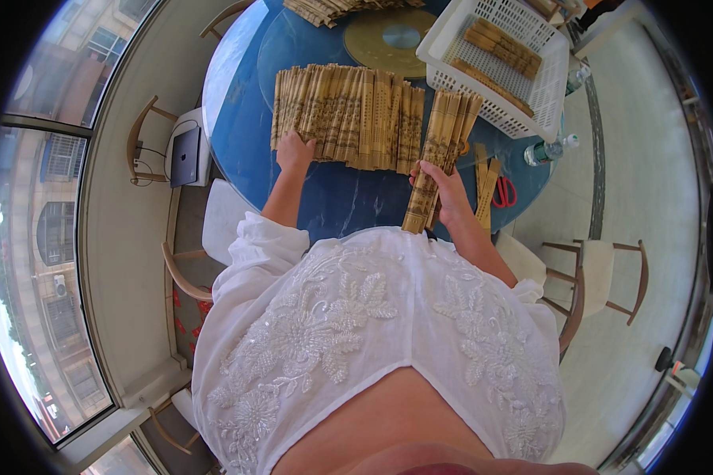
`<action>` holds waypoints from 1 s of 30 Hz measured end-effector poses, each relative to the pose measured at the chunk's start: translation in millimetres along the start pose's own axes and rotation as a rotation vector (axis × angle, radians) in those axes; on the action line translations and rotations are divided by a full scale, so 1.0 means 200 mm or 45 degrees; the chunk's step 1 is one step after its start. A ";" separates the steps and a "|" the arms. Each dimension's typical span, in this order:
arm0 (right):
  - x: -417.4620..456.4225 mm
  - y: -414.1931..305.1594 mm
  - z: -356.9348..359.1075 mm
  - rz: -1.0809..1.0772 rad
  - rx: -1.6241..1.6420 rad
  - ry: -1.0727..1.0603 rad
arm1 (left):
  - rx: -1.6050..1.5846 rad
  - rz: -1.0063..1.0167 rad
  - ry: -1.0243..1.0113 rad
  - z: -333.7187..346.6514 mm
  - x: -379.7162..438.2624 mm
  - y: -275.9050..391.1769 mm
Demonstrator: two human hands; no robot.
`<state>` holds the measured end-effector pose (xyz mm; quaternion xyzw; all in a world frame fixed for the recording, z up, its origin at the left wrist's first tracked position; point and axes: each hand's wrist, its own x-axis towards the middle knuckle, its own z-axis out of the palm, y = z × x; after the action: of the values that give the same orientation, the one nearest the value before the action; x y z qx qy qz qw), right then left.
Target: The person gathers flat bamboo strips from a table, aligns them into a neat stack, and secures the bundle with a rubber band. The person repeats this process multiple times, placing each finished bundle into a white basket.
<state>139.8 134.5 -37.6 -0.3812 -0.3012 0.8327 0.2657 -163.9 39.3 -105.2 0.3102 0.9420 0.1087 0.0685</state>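
Observation:
A wide row of tan, bamboo-like strips (338,113) with dark printed patterns and characters lies side by side on a blue marble-look round table (338,205). My left hand (295,151) rests at the lower left edge of the row, fingers curled down onto the strips; whether it pinches one is hidden. To the right of the row, my right hand (442,184) grips a bundle of similar printed strips (445,133), held tilted with its lower end close to my white blouse. Beside that hand lie loose tan strips (487,187) and red-handled scissors (504,192).
A white perforated plastic basket (437,59) at the upper right holds more strips (502,47). Behind the row are a gold round disc (365,41) and another strip pile (333,9). A plastic bottle (549,151) stands near the right edge. Chairs surround the table; one bears a laptop (186,157).

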 end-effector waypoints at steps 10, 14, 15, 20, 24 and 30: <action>-0.02 -0.02 0.01 0.024 -0.011 0.015 | -0.204 -0.081 -0.179 -0.02 0.05 0.00; -0.02 -0.02 0.02 -0.018 -0.029 -0.011 | -0.439 -0.130 -0.279 0.03 0.12 -0.09; -0.02 -0.02 0.01 -0.019 -0.029 -0.015 | -0.459 -0.172 -0.358 0.03 0.13 -0.08; -0.02 -0.02 0.00 -0.020 -0.014 -0.038 | -0.619 -0.264 -0.306 0.06 0.18 -0.14; -0.01 -0.03 0.01 -0.008 -0.005 -0.039 | -0.728 -0.363 -0.277 0.04 0.21 -0.16; 0.00 -0.02 0.01 -0.038 0.019 -0.018 | -1.345 -0.199 -0.451 -0.16 -0.04 0.05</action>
<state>138.1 136.7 -34.1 -0.3687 -0.3025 0.8336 0.2787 -158.4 37.7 -71.3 0.1764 0.7539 0.5063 0.3796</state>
